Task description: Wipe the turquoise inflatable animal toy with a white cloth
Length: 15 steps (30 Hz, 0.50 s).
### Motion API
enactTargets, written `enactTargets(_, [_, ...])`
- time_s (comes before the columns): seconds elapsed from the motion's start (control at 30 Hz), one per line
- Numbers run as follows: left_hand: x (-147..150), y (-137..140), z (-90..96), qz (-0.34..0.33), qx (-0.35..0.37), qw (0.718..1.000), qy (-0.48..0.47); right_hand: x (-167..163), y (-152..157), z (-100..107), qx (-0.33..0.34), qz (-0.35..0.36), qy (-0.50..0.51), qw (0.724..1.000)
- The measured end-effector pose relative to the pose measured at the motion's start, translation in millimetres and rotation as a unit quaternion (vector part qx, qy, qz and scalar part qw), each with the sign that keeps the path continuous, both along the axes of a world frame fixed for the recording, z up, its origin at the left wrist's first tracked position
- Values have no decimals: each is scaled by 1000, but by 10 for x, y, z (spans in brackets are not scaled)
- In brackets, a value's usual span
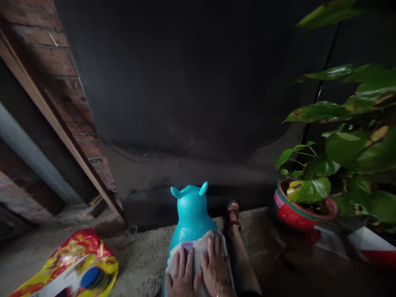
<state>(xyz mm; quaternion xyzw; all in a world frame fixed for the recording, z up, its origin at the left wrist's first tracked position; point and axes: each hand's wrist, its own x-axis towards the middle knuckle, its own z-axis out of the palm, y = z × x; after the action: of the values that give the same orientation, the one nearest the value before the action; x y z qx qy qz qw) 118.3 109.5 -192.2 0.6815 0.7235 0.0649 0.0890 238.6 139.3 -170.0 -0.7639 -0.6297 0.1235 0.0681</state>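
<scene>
A shiny turquoise inflatable animal toy [192,210] with two small ears stands at the bottom middle, its head away from me. Over its back lies a pale cloth [198,247] with a purple patch. My left hand [182,274] rests flat on the cloth, fingers spread and pointing forward. Beside it, my right hand [215,264] also lies flat on the cloth with the fingers stretched out. Neither hand grips anything. The lower part of the toy is out of the frame.
A red and yellow plastic bag [80,251] with a blue-capped container [91,277] lies at left on the concrete floor. A dark panel [192,90] stands ahead. At right is a potted plant in a red pot [293,214]. A sandalled foot [233,212] is right of the toy.
</scene>
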Motion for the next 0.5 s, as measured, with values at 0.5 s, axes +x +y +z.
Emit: enactTargets(0.5, [-106,-93,176,-37,-31,999,-2,-79,-328,-163,26,-5,-29,999])
